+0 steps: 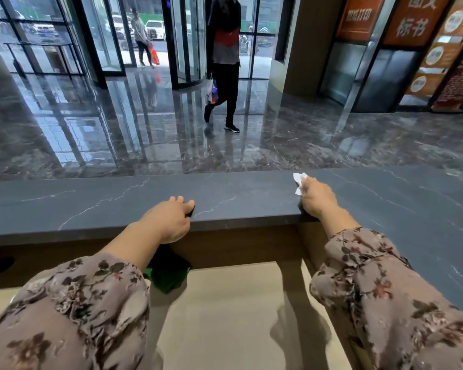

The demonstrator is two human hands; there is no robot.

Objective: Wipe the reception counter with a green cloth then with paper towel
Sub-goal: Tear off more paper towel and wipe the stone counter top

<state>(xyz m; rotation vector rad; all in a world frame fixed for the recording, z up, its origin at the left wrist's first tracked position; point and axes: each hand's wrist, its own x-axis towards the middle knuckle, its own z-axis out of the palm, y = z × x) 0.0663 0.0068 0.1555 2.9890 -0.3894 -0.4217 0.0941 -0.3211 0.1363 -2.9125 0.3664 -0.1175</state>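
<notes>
The right hand [317, 200], right of centre in the frame, is pressing a crumpled white paper towel [300, 182] onto the dark veined worktop [118, 206], with its fingers closed around the towel so that only a tuft is showing past the knuckles, close to the far edge. The left hand [169, 220], at centre, is resting on the near edge of the worktop, its fingers curled loosely over the lip and gripping nothing. The green cloth [169, 276] is lying below that hand on the pale lower desk [238, 316], apart from both hands, which suggests that the cloth pass is finished and the towel pass is the step in hand. To do this step well, the towel is best kept flat under the palm rather than bunched, so that more of it is meeting the stone; strokes should be overlapping and running from the far edge toward the near one, and the left hand should be bracing the body while shifting along the lip. A person [225, 62] is walking across the glossy floor [91, 129] in the upper centre of the frame, well apart from the worktop.
</notes>
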